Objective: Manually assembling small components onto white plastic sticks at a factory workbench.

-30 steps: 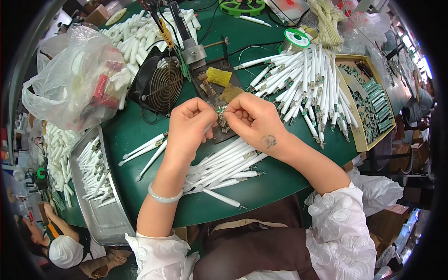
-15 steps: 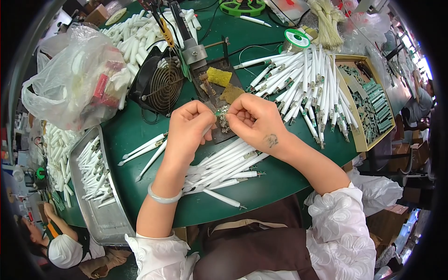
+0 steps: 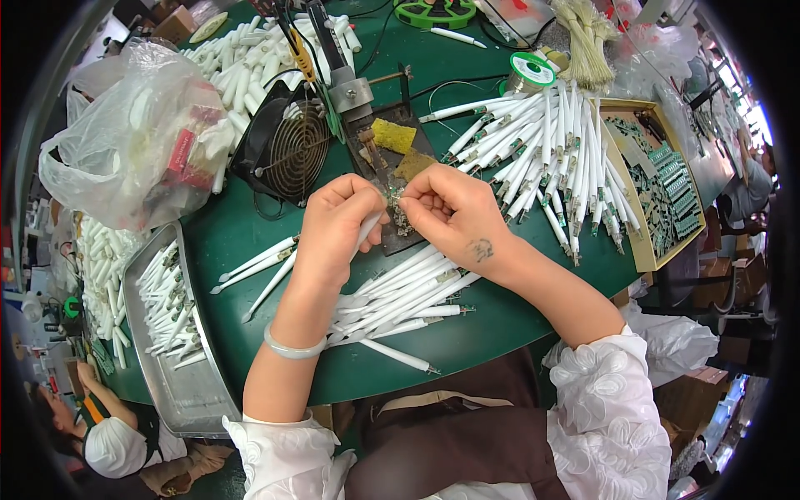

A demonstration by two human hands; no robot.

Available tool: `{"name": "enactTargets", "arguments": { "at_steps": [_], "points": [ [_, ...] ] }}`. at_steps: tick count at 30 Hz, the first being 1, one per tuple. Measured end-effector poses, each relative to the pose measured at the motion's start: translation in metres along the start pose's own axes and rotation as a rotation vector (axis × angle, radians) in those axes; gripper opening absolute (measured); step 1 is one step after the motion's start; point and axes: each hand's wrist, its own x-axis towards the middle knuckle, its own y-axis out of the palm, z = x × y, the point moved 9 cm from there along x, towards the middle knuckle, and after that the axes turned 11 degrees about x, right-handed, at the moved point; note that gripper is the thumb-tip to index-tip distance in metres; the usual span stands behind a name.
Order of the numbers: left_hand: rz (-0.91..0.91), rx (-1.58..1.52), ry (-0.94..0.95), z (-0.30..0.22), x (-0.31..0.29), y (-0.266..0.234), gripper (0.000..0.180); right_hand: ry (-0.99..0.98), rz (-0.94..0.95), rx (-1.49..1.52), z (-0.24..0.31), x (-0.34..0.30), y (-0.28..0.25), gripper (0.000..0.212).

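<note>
A small green circuit piece (image 3: 392,195), partly hidden and too small to detail, is pinched between the fingertips of the left hand (image 3: 335,227) and the right hand (image 3: 454,212), both grips closed on it above a dark work plate (image 3: 392,171) on the green bench (image 3: 500,308). A white tube (image 3: 363,233) is also held in the left hand. More white tubes (image 3: 400,292) are heaped beneath the wrists; a small black fan (image 3: 287,150) is seen just behind.

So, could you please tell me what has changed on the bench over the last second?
Almost nothing visibly changed. The left hand and right hand stay pinched together on the small green part over the dark soldering mat, the left also holding a white tube. The tube piles, fan and metal tray lie as before.
</note>
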Motion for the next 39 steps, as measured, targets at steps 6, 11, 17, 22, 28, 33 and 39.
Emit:
{"name": "enactTargets", "arguments": {
  "at_steps": [6, 11, 17, 22, 28, 33, 39],
  "points": [
    [-0.004, -0.005, 0.004, -0.001, -0.001, 0.000, 0.007, -0.010, 0.000, -0.011, 0.000, 0.000, 0.000, 0.008],
    [-0.013, 0.017, 0.002, -0.002, -0.001, 0.000, 0.006, -0.004, -0.002, -0.002, -0.001, 0.000, -0.001, 0.008],
    [-0.027, 0.003, -0.013, 0.003, -0.001, -0.010, 0.006, 0.031, -0.014, 0.055, -0.001, -0.003, -0.004, 0.007],
    [-0.052, 0.020, -0.011, 0.001, -0.006, -0.012, 0.005, 0.088, -0.019, 0.091, -0.004, -0.004, -0.006, 0.006],
    [-0.115, 0.183, 0.050, -0.013, -0.023, -0.021, 0.006, 0.133, -0.020, 0.109, -0.005, -0.004, -0.011, 0.008],
    [-0.372, 0.775, 0.238, -0.033, -0.073, -0.069, 0.006, 0.308, 0.308, -0.022, -0.002, -0.007, -0.011, 0.006],
    [-0.467, 1.238, 0.397, -0.015, -0.097, -0.081, 0.009, 0.280, 0.679, -0.232, 0.000, -0.022, -0.006, 0.020]
  ]
}}
